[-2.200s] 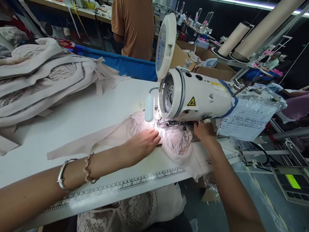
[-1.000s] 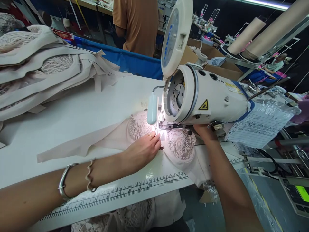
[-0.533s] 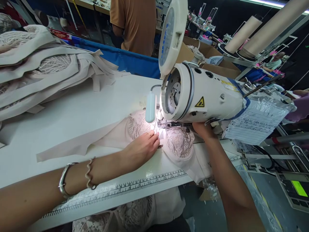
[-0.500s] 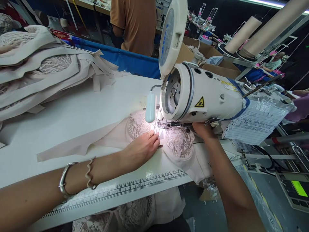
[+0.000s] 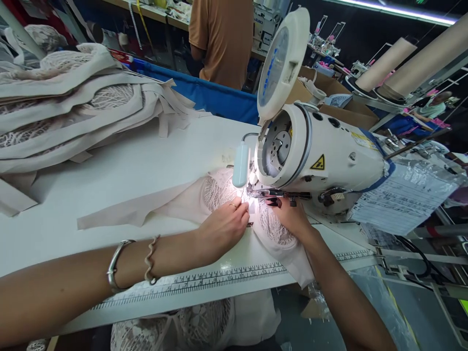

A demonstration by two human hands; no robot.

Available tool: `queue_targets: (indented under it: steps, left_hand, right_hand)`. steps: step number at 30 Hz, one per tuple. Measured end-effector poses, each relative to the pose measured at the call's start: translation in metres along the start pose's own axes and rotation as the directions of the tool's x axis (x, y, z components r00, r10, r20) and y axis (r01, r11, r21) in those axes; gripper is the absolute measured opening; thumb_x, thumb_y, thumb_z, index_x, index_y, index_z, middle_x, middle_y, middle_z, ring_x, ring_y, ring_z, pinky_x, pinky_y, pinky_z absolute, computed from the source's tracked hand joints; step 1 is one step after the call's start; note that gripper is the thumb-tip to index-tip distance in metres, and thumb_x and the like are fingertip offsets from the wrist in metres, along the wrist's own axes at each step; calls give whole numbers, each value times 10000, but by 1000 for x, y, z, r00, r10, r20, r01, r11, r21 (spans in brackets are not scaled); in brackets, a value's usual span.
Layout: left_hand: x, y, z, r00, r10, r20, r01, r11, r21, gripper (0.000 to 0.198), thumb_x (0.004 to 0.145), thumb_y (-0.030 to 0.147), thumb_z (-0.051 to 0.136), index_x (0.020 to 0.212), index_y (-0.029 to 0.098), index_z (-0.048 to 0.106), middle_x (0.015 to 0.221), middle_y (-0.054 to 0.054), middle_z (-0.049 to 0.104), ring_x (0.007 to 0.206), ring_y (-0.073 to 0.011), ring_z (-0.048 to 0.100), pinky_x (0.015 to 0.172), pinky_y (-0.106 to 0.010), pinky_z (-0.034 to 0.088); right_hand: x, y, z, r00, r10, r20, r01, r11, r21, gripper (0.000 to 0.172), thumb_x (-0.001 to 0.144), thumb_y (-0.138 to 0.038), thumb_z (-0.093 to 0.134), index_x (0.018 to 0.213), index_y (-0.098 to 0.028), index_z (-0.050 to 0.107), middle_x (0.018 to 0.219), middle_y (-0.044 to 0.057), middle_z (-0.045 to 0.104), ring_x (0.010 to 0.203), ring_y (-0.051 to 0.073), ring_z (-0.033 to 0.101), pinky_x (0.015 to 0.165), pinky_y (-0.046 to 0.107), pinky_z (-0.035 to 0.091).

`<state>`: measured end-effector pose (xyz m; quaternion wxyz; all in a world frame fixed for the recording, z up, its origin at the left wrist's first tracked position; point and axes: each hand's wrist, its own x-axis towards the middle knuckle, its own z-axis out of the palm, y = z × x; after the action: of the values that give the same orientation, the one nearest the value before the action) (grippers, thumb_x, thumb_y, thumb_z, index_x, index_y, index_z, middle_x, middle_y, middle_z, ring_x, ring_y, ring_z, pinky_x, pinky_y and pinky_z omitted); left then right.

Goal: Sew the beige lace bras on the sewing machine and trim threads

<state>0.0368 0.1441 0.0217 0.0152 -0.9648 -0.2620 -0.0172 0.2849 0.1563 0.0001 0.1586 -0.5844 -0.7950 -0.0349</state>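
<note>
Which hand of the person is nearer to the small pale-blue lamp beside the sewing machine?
The left. The left hand is just below the pale-blue lamp in the picture; the right hand is farther off, toward the lower right, at the lace cup.

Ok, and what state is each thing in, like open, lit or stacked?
Round cover on the sewing machine: swung open.
Light-blue lamp: lit.
Pale pink lace garment: spread on the white table.
Fabric pile: loosely stacked.
Cardboard box: open.
Left hand: pinching the garment.
Right hand: at the garment, fingertips partly hidden.
</note>
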Motion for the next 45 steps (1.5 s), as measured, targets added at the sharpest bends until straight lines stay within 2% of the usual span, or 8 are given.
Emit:
queue_targets:
  steps: [8, 14, 20, 29, 35, 40, 42, 45]
  left_hand:
    - [2, 0, 8, 998, 3, -58, 3, 995, 98, 277, 871, -64, 432, 1027, 72, 616, 960, -114, 639, 778, -218, 560, 601, -320, 394]
    - [-1, -7, 24, 981, -11, -192, 40, 989, 146, 409, 931, 23, 402, 1321, 22, 526, 1251, -191, 629, 927, -272, 592, 674, -357, 421]
    - [0, -21, 27, 976, -24, -218, 45, 995, 93, 369, 856, 35, 512, 1216, 80, 580, 1234, -169, 639, 964, -299, 584, 667, -360, 386]
    - [4, -54, 25, 971, 10, -239, -34, 995, -95, 430, 893, -59, 363, 1163, 172, 606, 1271, -103, 678, 889, -220, 602, 729, -347, 363]
    - [8, -63, 27, 958, 3, -286, -47, 988, -148, 471, 920, -43, 320, 1199, 195, 616, 1151, -87, 712, 971, -246, 600, 857, -407, 391]
    - [7, -38, 19, 951, -22, -309, 16, 1000, -24, 385, 924, -46, 318, 963, 133, 656, 941, -110, 690, 785, -208, 575, 722, -359, 444]
    - [6, -21, 17, 963, -42, -268, 38, 999, -22, 297, 993, 74, 366, 905, 116, 646, 861, -108, 678, 739, -205, 592, 655, -338, 467]
    - [3, 1, 22, 968, -76, -238, 82, 996, 17, 344, 1033, 307, 440, 1070, 33, 646, 1066, -219, 710, 963, -298, 676, 775, -409, 554]
  right_hand:
    - [5, 11, 4, 997, -71, 40, 76, 987, -144, 274, 830, -122, 589, 1029, -183, 766, 1007, 129, 788, 971, 327, 712, 914, 444, 547]
    - [4, -9, -17, 947, -252, 199, 242, 967, 74, 580, 828, -13, 475, 1281, -295, 701, 1092, 9, 780, 1034, 211, 705, 995, 346, 525]
    - [5, -18, -21, 937, -212, 277, 196, 977, 83, 730, 739, 53, 439, 1340, -290, 669, 1109, 17, 773, 1024, 198, 706, 953, 324, 552]
    - [2, -20, -12, 942, -244, 231, 219, 967, 129, 618, 777, -14, 483, 1317, -255, 664, 1233, 54, 744, 1151, 232, 674, 989, 356, 541]
    - [1, -26, -14, 950, -170, 260, 141, 982, 127, 445, 832, -44, 496, 1181, -259, 669, 1013, 38, 755, 901, 197, 688, 774, 277, 522]
    - [2, -30, -6, 977, 6, 213, -21, 997, 71, 124, 815, -132, 562, 806, -246, 610, 756, 11, 656, 692, 190, 589, 601, 261, 426]
    - [2, -30, 0, 981, 107, 160, -114, 993, 35, 147, 826, -188, 607, 702, -246, 553, 652, -1, 600, 646, 191, 562, 570, 258, 404]
    - [0, -27, 4, 982, 157, 103, -158, 987, 8, 149, 852, -247, 630, 711, -244, 583, 633, 9, 597, 640, 205, 576, 544, 265, 415]
